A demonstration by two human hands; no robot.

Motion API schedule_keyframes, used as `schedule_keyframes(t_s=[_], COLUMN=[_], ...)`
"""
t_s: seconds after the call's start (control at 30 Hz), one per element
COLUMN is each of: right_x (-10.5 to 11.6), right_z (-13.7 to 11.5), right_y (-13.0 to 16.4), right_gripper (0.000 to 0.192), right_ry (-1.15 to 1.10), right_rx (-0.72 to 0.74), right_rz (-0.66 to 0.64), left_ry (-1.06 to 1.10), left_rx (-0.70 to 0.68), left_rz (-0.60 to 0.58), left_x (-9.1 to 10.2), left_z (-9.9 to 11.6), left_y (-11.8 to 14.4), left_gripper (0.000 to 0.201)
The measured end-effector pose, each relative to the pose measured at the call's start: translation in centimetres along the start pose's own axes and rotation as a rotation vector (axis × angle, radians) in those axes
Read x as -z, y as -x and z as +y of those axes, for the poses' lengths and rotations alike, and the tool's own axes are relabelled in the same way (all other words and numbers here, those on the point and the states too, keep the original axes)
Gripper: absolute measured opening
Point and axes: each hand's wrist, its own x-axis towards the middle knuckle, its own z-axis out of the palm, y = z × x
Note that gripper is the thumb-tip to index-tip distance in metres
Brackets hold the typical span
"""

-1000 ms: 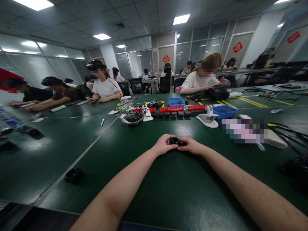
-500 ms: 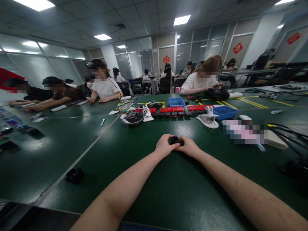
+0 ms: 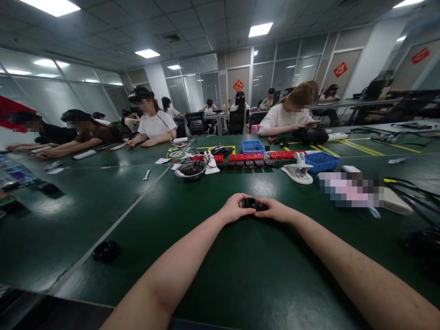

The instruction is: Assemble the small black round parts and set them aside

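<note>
A small, glossy black ring-shaped part (image 3: 250, 202) sits between my two hands at the middle of the green table. My left hand (image 3: 237, 207) is curled round its left side, thumb along the near edge. On the other side, my right hand (image 3: 273, 210) grips the dark right portion (image 3: 262, 207), which juts out from the ring. Whether that portion is a separate piece I cannot tell. A second black ring-shaped part (image 3: 106, 251) lies on the table to the left, apart from both hands.
Beyond my hands lie a white clamp-like stand (image 3: 298, 170), blue bins (image 3: 252, 146), a red strip of sockets (image 3: 245, 156) and a bowl (image 3: 190, 170) with cables around it. A small wrench (image 3: 147, 174) rests at the left. Several people sit at the tables.
My right hand has shifted slightly to the right, and more of the black part's right side now shows. My left hand stays almost where it was, still gripping the part.
</note>
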Motion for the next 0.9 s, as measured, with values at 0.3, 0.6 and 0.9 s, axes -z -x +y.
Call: schedule_keyframes(t_s=[0.3,0.6,0.9], right_x=[0.1,-0.1,-2.1], right_z=[-0.6,0.3,0.5], right_y=[0.0,-0.1,-0.7], right_gripper=[0.037,0.033,0.029], right_ry=[-0.09,0.008,0.371], right_rx=[-0.034,-0.093,-0.225], right_rz=[-0.025,0.062,0.363], left_ry=[0.071,0.032,-0.18], left_rx=[0.008,0.011,0.066], left_rz=[-0.037,-0.023,0.203], left_x=[0.0,0.0,-1.1], left_z=[-0.1,0.6,1.3], left_y=[-0.2,0.1,0.3], left_gripper=[0.046,0.048,0.038])
